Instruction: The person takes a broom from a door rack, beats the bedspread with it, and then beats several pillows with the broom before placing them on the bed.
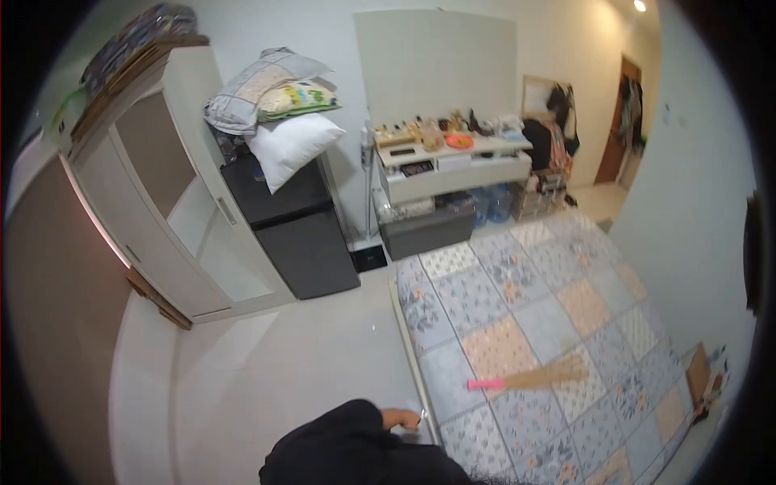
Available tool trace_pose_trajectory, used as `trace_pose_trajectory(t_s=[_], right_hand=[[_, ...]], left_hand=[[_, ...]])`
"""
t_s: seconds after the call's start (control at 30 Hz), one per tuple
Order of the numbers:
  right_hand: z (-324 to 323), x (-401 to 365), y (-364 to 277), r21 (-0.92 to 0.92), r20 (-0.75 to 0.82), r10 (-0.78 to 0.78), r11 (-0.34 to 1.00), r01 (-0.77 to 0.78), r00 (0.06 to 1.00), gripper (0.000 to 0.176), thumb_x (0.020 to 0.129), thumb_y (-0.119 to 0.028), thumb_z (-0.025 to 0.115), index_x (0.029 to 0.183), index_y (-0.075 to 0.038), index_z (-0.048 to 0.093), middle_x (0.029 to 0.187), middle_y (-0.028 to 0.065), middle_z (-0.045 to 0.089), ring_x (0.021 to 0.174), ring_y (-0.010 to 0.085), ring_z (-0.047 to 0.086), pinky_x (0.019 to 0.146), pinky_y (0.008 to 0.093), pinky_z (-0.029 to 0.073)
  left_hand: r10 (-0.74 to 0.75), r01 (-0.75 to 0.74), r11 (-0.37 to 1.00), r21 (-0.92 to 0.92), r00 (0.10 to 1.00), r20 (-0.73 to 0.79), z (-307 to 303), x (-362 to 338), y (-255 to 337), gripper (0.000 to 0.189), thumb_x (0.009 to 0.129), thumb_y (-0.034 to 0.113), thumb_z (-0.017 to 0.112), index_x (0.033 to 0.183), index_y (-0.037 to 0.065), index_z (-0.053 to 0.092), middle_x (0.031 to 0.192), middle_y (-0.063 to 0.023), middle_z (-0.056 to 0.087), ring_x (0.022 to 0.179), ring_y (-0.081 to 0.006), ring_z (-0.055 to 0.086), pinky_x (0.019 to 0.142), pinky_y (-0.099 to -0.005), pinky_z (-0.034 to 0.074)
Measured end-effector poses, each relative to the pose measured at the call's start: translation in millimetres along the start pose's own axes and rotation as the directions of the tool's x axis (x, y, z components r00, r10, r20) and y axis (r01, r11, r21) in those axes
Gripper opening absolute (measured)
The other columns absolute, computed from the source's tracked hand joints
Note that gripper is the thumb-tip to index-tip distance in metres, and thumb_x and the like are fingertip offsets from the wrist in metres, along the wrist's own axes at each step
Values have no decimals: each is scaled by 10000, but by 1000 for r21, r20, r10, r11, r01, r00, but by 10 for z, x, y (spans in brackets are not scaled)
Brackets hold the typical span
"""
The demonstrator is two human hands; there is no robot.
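My left hand (402, 419) comes out of a black sleeve (335, 440) at the bottom of the view, right by the pale side edge of the bed (398, 303). Its fingers are curled, with a small whitish spot at the fingertips; I cannot tell what it is. My right hand is out of sight. On the patchwork bed sheet (546, 315), to the right of my left hand, lies a straw hand broom (537, 376) with a pink handle, its bristles fanning to the right.
White wardrobe (153, 202) and dark fridge (299, 250) stand at left, with pillows (295, 145) piled on the fridge. A cluttered dressing table (457, 174) is behind the bed, a grey box (428, 230) beneath it. Glossy floor (283, 372) lies left of the bed.
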State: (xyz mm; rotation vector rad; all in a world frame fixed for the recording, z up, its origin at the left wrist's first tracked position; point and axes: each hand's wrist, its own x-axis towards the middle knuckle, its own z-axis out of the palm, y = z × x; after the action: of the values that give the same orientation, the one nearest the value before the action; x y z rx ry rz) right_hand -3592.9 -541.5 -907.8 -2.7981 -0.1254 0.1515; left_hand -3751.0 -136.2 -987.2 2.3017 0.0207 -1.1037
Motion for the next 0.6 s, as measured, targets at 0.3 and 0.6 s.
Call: trace_pose_trajectory(t_s=[0.3, 0.6], right_hand=[[592, 765, -2800, 24, 225, -286, 957, 288, 931, 630, 898, -202, 568, 1402, 106, 347, 1434, 299, 392, 1349, 411, 377, 1121, 450, 320], [1346, 1517, -4750, 22, 413, -419, 892, 451, 809, 640, 877, -185, 588, 1393, 113, 353, 1422, 306, 401, 1342, 417, 383, 1120, 447, 322]], left_hand=[[-483, -480, 348, -805, 644, -593, -1762, -1769, -2263, 245, 913, 281, 610, 1083, 108, 646, 886, -7, 669, 708, -109, 616, 574, -289, 474], [-802, -951, 273, -148, -140, -581, -4358, -5185, -3333, 168, 943, 235, 578, 1037, 97, 594, 956, -33, 654, 833, -140, 630, 720, -316, 534]])
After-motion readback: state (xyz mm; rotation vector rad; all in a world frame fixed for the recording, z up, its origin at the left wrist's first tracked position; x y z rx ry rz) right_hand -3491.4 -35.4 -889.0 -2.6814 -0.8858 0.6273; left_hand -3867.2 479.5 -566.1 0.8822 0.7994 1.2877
